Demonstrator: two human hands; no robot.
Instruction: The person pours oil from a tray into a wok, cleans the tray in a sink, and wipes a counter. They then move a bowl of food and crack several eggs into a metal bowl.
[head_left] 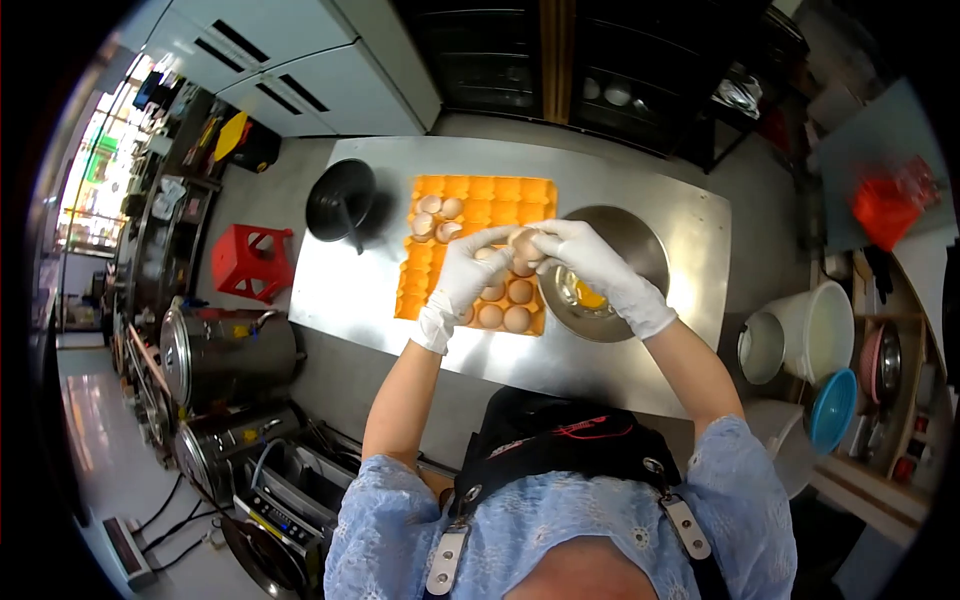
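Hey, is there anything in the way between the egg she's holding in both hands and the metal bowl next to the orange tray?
Nothing visible. The left hand and right hand, both gloved, hold the egg at the near-left rim of the metal bowl, beside the orange tray. The bowl is uncovered, with yolk already inside.

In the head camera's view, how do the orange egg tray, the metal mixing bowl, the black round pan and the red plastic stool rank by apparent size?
1. Orange egg tray, largest.
2. Metal mixing bowl, partly hidden by gloved hands.
3. Black round pan and red plastic stool look alike; the stool stands lower, farther from the camera, so unranked.
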